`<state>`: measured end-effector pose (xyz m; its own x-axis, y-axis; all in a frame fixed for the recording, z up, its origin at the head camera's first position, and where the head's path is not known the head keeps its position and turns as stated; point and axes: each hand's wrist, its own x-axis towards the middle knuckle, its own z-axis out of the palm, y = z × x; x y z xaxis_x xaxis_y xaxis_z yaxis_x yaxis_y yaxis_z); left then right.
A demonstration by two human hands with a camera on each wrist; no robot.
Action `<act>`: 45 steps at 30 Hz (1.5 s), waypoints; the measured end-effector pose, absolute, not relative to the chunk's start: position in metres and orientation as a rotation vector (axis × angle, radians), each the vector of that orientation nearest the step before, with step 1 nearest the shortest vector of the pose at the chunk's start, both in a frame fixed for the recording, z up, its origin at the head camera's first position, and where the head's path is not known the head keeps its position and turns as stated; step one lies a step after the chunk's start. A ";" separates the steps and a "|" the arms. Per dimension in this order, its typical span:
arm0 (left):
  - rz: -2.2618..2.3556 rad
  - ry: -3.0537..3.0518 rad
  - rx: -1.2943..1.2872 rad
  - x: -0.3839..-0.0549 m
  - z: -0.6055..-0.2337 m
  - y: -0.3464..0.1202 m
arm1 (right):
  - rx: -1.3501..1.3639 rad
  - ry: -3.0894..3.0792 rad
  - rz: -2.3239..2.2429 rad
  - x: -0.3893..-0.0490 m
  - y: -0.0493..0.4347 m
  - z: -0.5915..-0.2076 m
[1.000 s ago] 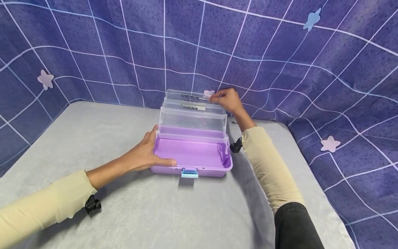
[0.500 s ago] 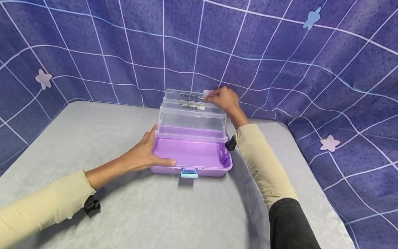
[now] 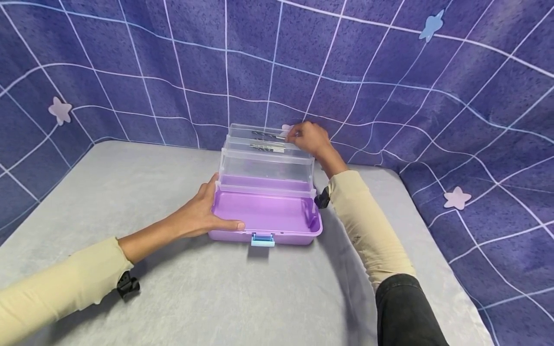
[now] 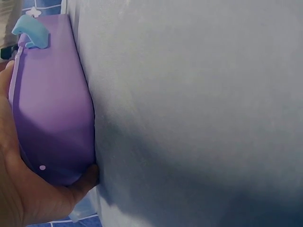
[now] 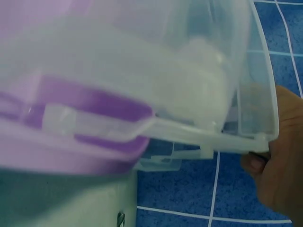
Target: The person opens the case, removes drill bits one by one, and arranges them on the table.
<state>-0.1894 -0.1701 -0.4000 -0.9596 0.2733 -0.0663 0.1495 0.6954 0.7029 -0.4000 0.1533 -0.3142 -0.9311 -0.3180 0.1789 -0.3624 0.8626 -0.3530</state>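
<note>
An opened purple box (image 3: pixel 266 238) with a light blue latch (image 3: pixel 262 240) stands on the grey surface, its clear tiered trays (image 3: pixel 268 168) raised at the back. Several drill bits (image 3: pixel 267 148) lie in an upper tray, with darker ones (image 3: pixel 266 135) in the topmost tray. My left hand (image 3: pixel 196 211) grips the box's left end, thumb over the front rim; in the left wrist view, a finger reaches its underside. My right hand (image 3: pixel 310 138) bends over the topmost tray's right end, fingers pinched. In the right wrist view, a dark sliver, apparently a drill bit (image 5: pixel 260 154), shows beside the thumb.
A loose drill bit (image 5: pixel 120 219) lies on the surface to the right of the box. Behind, a blue-purple gridded cloth (image 3: pixel 173 72) with star shapes hangs close to the trays. The grey surface (image 3: pixel 207 293) extends in front.
My right hand has shifted a little to the left along the topmost tray and then sunk slightly. The left hand and the box stay in place.
</note>
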 end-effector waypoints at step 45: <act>1.169 2.699 0.339 -0.188 -0.399 -0.171 | 0.343 -2.407 1.980 -0.381 0.231 -0.323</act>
<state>-0.1885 -0.1706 -0.3995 -0.9577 0.2780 -0.0738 0.1363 0.6647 0.7345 -0.3808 0.2314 -0.3233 -0.9761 -0.1641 0.1425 -0.1714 0.1783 -0.9689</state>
